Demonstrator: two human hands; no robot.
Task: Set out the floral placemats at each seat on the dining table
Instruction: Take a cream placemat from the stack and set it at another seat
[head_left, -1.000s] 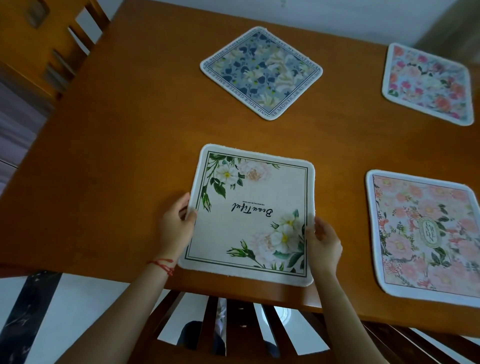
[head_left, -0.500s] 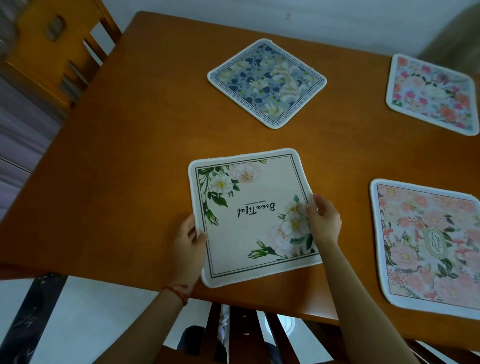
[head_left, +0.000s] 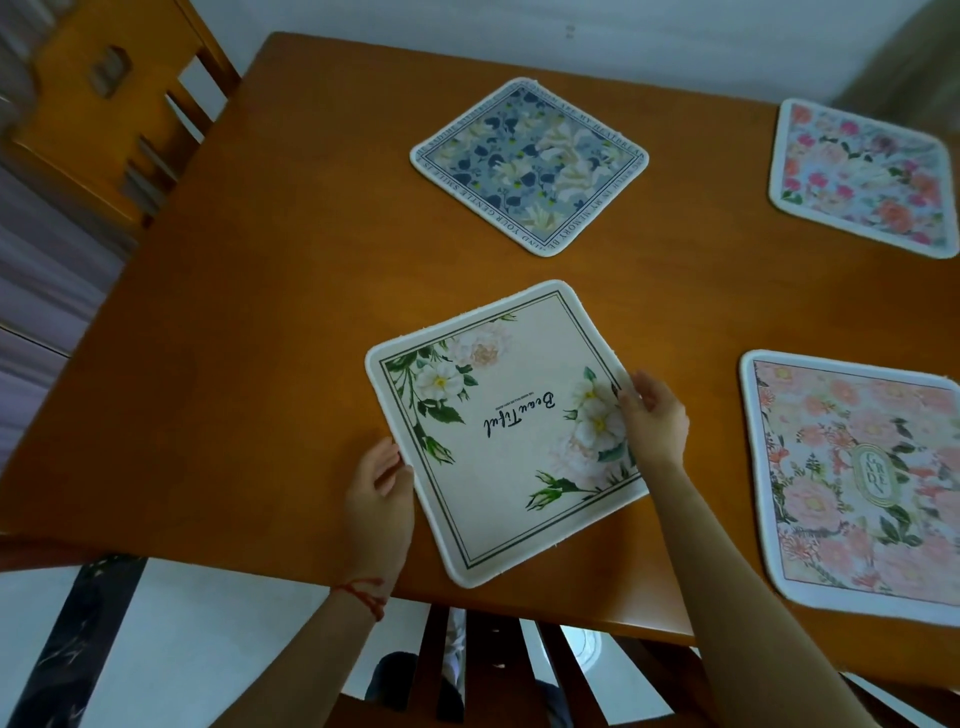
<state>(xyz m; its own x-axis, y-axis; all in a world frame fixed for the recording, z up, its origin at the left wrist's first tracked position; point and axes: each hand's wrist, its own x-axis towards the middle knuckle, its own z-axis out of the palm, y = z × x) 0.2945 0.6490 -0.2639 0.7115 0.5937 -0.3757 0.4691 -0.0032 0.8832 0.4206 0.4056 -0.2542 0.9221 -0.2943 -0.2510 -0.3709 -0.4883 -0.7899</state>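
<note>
On the wooden surface (head_left: 249, 322), four floral placemats lie flat, and the cream placemat (head_left: 506, 431) with white blooms and the script word "Beautiful" serves as the landmark for the rest. Beyond it, toward the far edge, sits the blue-grey placemat (head_left: 530, 166), turned like a diamond. To its right, near the person's side, lies the pink placemat (head_left: 852, 483) with an oval emblem, and farther off, beyond that one, the bright pink-and-coral placemat (head_left: 862, 176) rests by the far right corner. The cream placemat lies skewed, one corner pointing at the near edge just above a chair back (head_left: 493, 670) below it. The left hand (head_left: 379, 499) rests against the mat's left border, its fingers loosely extended beside the edge; whether the thumb is tucked under the edge cannot be told. The right hand (head_left: 654, 415) has its grip curled over the right border, fingertips pinching the edge by the white flower. Judged from this, four mats are out, three look settled, and the cream one appears to need squaring with the near edge before release. Another chair (head_left: 104, 93) stands off the far left corner; whether more seats await mats cannot be seen
</note>
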